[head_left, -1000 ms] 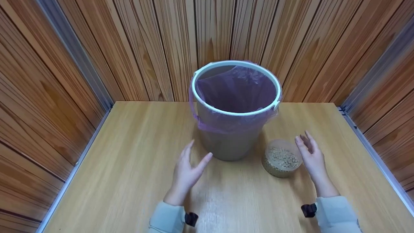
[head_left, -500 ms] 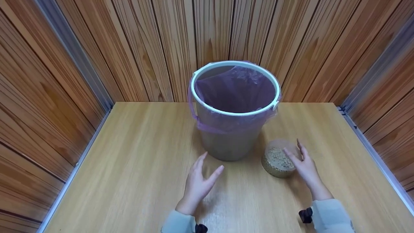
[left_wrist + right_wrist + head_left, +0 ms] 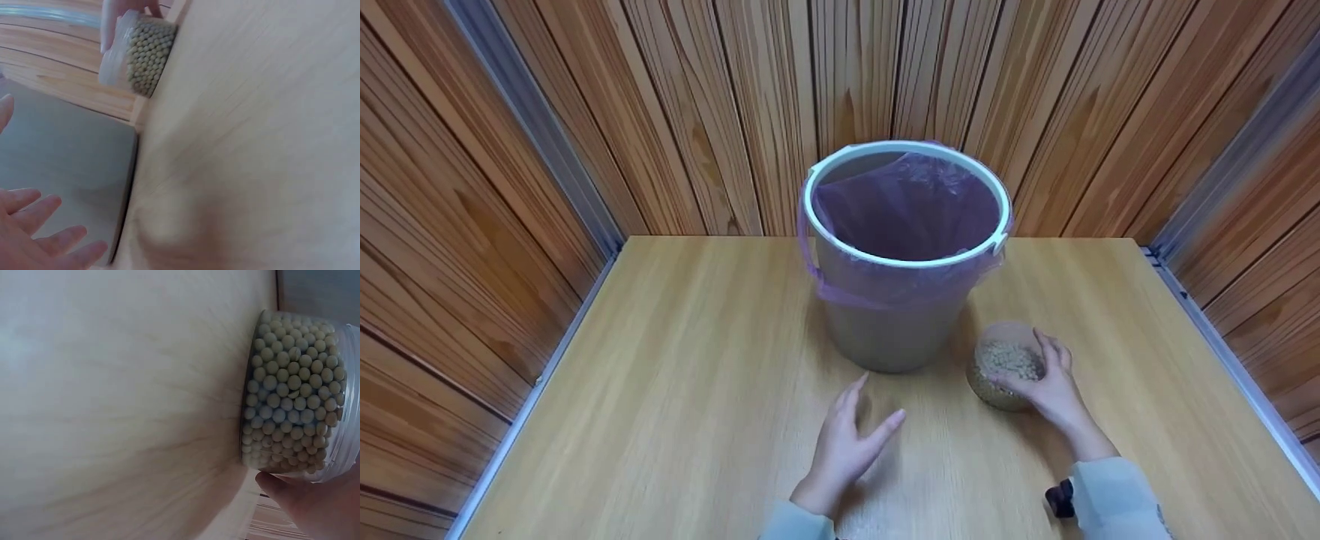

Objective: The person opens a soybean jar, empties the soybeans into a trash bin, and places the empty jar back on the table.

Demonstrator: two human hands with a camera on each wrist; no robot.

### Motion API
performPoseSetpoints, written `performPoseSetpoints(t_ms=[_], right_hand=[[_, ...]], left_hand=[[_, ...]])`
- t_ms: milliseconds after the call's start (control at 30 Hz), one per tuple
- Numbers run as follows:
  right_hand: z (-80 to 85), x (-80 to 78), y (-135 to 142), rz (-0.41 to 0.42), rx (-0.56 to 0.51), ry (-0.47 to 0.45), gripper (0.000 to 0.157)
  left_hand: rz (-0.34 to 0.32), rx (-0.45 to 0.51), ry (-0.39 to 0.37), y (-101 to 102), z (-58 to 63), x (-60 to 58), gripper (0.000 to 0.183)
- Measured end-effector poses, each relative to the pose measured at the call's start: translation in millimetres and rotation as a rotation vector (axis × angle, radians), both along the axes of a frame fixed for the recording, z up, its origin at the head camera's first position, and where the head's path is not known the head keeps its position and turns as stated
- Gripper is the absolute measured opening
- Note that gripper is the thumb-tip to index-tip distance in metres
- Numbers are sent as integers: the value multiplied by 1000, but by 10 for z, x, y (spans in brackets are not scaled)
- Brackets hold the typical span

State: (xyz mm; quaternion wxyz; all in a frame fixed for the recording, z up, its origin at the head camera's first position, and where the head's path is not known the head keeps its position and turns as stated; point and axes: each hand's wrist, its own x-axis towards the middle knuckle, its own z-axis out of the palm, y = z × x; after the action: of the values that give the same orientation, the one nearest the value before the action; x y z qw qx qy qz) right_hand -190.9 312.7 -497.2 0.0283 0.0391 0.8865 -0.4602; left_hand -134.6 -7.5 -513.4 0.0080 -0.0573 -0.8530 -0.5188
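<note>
A clear plastic jar (image 3: 1009, 364) filled with small round greenish-beige balls, like dried peas, stands upright on the table at the right. My right hand (image 3: 1054, 386) grips it, thumb across the near side and fingers at the right and far side. Close up in the right wrist view, the balls show through the jar wall (image 3: 292, 391); part of the hand (image 3: 320, 503) is against it. My left hand (image 3: 844, 450) hovers left of the jar, fingers extended and thumb spread, holding nothing. In the left wrist view its fingers (image 3: 62, 242) appear before the bin.
A grey bin (image 3: 892, 334) with a pale blue rim (image 3: 911, 264) stands behind my hands, left of the jar. A purple bag (image 3: 885, 199) lines it and hangs over the rim. Wood-panelled walls (image 3: 757, 112) enclose the wooden table (image 3: 675, 360) at the back and sides.
My right hand has moved left from beside the jar and taken hold of it. The left hand has moved right and nearer to me, still extended. Bin and jar have stayed put.
</note>
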Motion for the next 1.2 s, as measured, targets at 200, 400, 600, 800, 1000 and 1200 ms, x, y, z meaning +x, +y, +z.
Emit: performPoseSetpoints(t_ms=[200,400,600,800,1000,1200], right_hand=[[-5,24,-52,-9,27,-3,112],[-5,62,-127,-9,44,-9,113],[1,91,-207,-3,104,-9,116],[10,118,-328,12,202,-27,122],[-11,137,-415,26,237,22,127],[-39,152,-483,35,261,83,120]], left_hand=[[-14,20,-11,62,-38,45,87],[-13,22,-1,84,-50,62,89],[-7,13,0,87,-65,73,90],[-27,1,0,104,-89,89,90],[-33,-10,26,130,-103,98,88],[-27,-3,22,114,-111,107,89]])
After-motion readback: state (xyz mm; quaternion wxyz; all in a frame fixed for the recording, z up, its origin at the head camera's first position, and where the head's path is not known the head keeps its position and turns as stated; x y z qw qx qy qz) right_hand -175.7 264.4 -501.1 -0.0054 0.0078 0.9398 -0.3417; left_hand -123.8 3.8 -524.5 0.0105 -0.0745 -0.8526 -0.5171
